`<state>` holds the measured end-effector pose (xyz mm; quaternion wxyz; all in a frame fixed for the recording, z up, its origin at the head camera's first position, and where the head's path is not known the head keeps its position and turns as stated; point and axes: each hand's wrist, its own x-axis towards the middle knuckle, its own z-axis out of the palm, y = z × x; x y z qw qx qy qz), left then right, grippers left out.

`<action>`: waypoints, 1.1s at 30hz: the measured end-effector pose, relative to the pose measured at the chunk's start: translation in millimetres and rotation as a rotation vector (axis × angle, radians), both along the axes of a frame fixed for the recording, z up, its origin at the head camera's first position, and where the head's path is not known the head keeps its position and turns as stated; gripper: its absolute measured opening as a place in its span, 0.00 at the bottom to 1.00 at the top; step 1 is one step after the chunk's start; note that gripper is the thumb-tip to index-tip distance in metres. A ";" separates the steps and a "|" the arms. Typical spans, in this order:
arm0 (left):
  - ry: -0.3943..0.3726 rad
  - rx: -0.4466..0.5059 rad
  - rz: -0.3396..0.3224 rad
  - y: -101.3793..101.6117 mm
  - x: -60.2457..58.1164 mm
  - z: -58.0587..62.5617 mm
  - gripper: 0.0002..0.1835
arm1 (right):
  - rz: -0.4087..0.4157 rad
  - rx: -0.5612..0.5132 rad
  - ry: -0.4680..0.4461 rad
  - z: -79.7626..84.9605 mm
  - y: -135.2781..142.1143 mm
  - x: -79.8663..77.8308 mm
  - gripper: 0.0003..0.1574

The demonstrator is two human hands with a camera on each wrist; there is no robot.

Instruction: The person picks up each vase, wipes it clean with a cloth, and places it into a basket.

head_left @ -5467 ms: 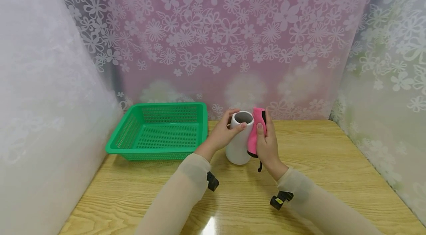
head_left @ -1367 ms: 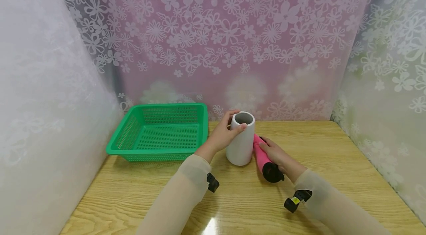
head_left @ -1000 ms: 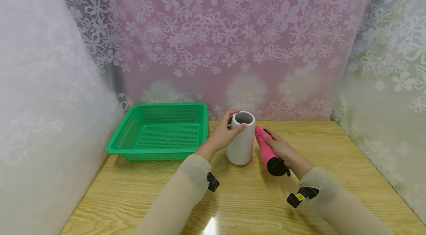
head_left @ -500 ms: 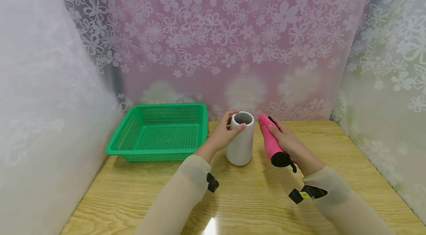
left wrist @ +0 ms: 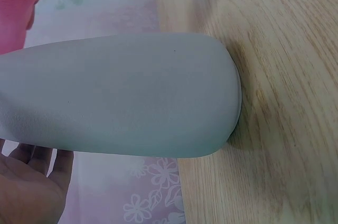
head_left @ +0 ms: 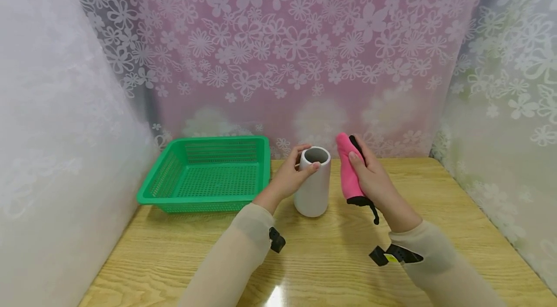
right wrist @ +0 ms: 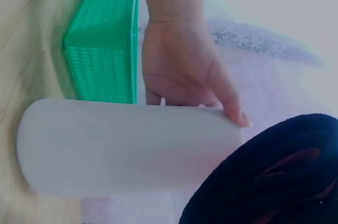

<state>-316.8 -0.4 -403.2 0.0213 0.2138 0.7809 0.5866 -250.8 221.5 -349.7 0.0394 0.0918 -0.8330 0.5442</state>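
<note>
A white vase (head_left: 312, 196) with a wide round mouth stands upright on the table. My left hand (head_left: 290, 176) grips its upper part, thumb over the near rim and fingers round the far side. To the right, my right hand (head_left: 375, 181) holds a soft pink cloth bundle (head_left: 349, 174) with a black edge and a dangling black cord, raised and apart from the vase. In the right wrist view, the bundle's dark folded end (right wrist: 264, 176) overlaps the vase's top. The left wrist view shows the vase's smooth side (left wrist: 127, 97) and its base on the wood.
A green perforated plastic basket (head_left: 196, 199) stands to the left of the vase, with nothing in it. Flowered curtains (head_left: 261, 55) hang behind and on both sides of the wood-grain table (head_left: 313, 254).
Earlier the pink bundle was against the vase's right side, then low beside it, tilted. My right hand has since lifted it up and right, turning it more upright. My left hand stays put.
</note>
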 end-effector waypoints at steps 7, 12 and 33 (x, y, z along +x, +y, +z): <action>0.015 0.001 0.007 -0.5 -0.5 -0.5 0.34 | 0.006 -0.049 0.110 2.8 -9.2 2.2 0.39; 0.022 0.005 0.002 -0.5 -0.6 -1.9 0.34 | 0.002 -0.014 0.264 -3.7 -15.9 -1.7 0.38; 0.027 -0.004 -0.006 -2.3 0.0 -1.3 0.39 | -0.189 0.296 0.819 -42.9 -31.3 -29.0 0.44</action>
